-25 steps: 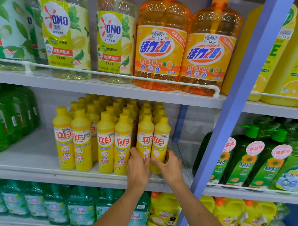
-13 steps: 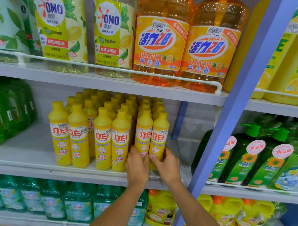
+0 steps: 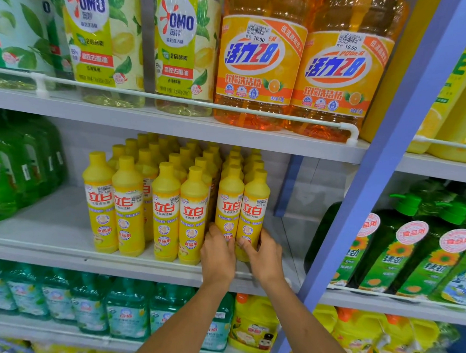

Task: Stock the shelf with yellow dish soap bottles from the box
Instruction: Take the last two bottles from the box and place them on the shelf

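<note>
Several yellow dish soap bottles (image 3: 166,210) stand upright in rows on the middle white shelf (image 3: 50,237). The two front bottles at the right end stand side by side. My left hand (image 3: 218,253) grips the base of the left one (image 3: 229,203). My right hand (image 3: 264,253) grips the base of the right one (image 3: 254,206), thumb across its front. Both bottles rest on the shelf. The box is out of view.
Bare shelf lies left of the yellow rows, up to green bottles (image 3: 15,172). A blue upright post (image 3: 382,166) stands right of my hands, with green pump bottles (image 3: 410,250) beyond. Large orange jugs (image 3: 261,60) sit on the shelf above, teal bottles (image 3: 92,303) below.
My view has moved closer and slightly up. Both hands stay at the bases of the two right-end bottles, which sit a little further back among the rows.
</note>
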Demonstrator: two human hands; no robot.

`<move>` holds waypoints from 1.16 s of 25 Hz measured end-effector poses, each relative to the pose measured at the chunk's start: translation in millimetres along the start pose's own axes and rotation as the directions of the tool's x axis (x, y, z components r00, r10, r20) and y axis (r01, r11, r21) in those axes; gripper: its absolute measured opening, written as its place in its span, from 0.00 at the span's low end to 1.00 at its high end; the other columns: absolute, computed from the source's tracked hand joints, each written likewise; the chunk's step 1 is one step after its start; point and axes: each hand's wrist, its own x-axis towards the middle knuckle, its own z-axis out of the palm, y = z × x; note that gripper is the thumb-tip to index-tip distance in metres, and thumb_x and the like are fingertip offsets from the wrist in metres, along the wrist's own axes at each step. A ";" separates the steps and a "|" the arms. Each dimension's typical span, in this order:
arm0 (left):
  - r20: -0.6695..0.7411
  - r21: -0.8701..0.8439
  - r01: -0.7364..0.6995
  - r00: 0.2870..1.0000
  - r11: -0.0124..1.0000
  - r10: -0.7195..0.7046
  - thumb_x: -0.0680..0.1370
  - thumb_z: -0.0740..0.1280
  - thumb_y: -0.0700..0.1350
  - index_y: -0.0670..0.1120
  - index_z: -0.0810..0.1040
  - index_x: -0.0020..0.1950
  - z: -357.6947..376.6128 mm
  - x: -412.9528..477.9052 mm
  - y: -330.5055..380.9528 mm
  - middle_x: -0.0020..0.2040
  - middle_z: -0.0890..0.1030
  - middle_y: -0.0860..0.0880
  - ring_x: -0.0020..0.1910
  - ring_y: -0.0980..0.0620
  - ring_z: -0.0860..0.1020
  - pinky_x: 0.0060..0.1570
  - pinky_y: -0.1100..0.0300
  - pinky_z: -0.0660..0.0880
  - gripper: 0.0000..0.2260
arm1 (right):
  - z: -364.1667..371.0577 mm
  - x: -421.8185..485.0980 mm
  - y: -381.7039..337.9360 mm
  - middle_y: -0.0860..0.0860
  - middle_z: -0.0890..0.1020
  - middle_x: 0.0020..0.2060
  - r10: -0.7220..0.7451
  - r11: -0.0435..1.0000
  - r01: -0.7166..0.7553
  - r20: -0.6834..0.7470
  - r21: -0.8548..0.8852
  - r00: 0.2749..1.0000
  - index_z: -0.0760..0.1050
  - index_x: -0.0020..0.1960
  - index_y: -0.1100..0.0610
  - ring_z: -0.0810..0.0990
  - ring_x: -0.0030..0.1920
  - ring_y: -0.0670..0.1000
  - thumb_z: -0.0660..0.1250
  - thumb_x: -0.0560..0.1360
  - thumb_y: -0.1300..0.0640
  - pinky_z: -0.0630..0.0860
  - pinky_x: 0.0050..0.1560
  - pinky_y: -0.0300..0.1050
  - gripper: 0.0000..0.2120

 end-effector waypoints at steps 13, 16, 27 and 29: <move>0.021 0.002 0.011 1.000 1.000 -0.011 0.79 0.69 0.47 0.42 0.72 0.60 -2.6 2.2 3.1 0.58 0.80 0.42 0.58 0.41 0.80 0.53 0.49 0.77 0.14 | -2.8 0.9 1.0 0.50 0.85 0.56 -0.002 1.000 0.002 0.014 0.012 1.000 0.78 0.65 0.55 0.83 0.52 0.49 0.76 0.74 0.50 0.79 0.56 0.44 0.22; 0.017 -0.006 0.004 1.000 1.000 -0.004 0.79 0.69 0.48 0.42 0.72 0.59 -2.3 2.2 2.2 0.57 0.81 0.42 0.57 0.41 0.81 0.52 0.49 0.77 0.14 | -2.5 0.7 0.3 0.50 0.85 0.56 -0.006 1.000 0.006 0.010 0.010 1.000 0.78 0.65 0.55 0.83 0.53 0.49 0.76 0.74 0.50 0.79 0.57 0.45 0.22; 0.062 -0.031 0.051 0.997 0.998 -0.049 0.78 0.71 0.48 0.41 0.71 0.58 -8.5 -8.0 6.6 0.58 0.80 0.41 0.58 0.41 0.80 0.53 0.50 0.77 0.16 | -11.3 0.5 -1.7 0.49 0.84 0.58 -0.032 0.999 0.033 0.063 -0.009 0.997 0.76 0.66 0.53 0.82 0.55 0.50 0.74 0.74 0.45 0.79 0.56 0.46 0.24; 0.106 0.014 0.007 0.994 1.000 -0.009 0.78 0.71 0.49 0.42 0.72 0.59 -12.0 -12.6 2.6 0.58 0.80 0.42 0.58 0.42 0.79 0.55 0.50 0.78 0.16 | -15.3 -0.7 -1.8 0.50 0.83 0.59 -0.041 0.997 0.046 0.081 -0.068 0.996 0.75 0.66 0.52 0.82 0.57 0.52 0.72 0.76 0.43 0.77 0.56 0.46 0.23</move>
